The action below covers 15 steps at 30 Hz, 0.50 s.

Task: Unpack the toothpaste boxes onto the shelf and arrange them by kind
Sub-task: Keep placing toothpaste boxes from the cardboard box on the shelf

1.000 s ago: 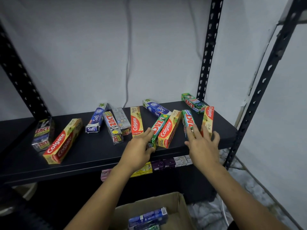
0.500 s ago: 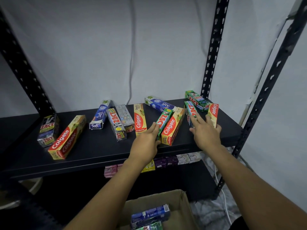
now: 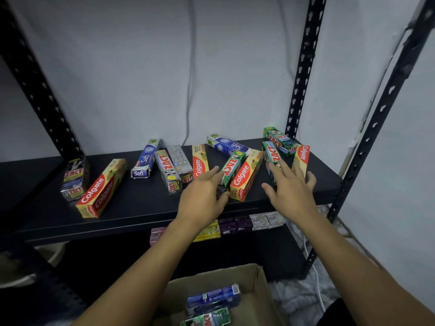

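The left hand [image 3: 202, 198], nearly flat, touches a green Zact [image 3: 231, 169]. The right hand [image 3: 292, 194], fingers spread, rests on a second Zact [image 3: 270, 156]. These cartons are probably light, stiff and crushable, so pinch the long sides.

Shop stockroom: slotted steel shelf [image 3: 141, 208], toothpaste boxes [image 3: 244, 177], Lux soap packs [image 3: 259, 221].

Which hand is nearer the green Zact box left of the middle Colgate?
Left. The left hand touches the green Zact box at its near end; the right hand is beyond the Colgate box, on another Zact box.
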Tool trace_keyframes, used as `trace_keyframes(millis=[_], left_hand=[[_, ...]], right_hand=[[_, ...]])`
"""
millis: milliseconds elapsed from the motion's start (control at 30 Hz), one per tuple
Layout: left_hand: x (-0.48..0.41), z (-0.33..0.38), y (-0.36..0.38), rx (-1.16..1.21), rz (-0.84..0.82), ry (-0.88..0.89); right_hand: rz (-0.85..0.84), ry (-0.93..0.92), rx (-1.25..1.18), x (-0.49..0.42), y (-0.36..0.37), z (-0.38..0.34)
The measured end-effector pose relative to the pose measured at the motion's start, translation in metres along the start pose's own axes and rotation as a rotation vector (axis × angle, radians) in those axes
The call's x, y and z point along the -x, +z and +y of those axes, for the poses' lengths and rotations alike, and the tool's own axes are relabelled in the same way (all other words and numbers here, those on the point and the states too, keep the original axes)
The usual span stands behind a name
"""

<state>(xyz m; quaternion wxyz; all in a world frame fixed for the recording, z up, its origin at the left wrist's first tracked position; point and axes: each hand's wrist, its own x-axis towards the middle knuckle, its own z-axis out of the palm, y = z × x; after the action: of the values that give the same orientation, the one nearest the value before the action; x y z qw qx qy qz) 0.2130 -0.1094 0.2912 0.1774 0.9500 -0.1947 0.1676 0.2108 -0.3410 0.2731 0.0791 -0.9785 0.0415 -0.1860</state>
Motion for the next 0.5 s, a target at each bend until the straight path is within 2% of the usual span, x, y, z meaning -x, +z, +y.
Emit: trace_keyframes(millis=[133, 233, 367, 500], left_hand=[[0.024, 0.007, -0.018, -0.058, 0.145, 0.068], [0.044, 0.006, -0.021, -0.136, 0.16, 0.099], [0.082, -0.011, -0.006, -0.164, 0.106, 0.099], [0.129, -0.042, 0.027, -0.17, -0.038, 0.012]], right_hand=[[0.072, -0.095, -0.064, 0.034, -0.012, -0.023], [0.08, -0.154, -0.087, 0.061, -0.01, -0.04], [0.048, -0.22, -0.139, 0.094, 0.013, -0.056], [-0.05, -0.275, -0.193, 0.126, 0.053, -0.062]])
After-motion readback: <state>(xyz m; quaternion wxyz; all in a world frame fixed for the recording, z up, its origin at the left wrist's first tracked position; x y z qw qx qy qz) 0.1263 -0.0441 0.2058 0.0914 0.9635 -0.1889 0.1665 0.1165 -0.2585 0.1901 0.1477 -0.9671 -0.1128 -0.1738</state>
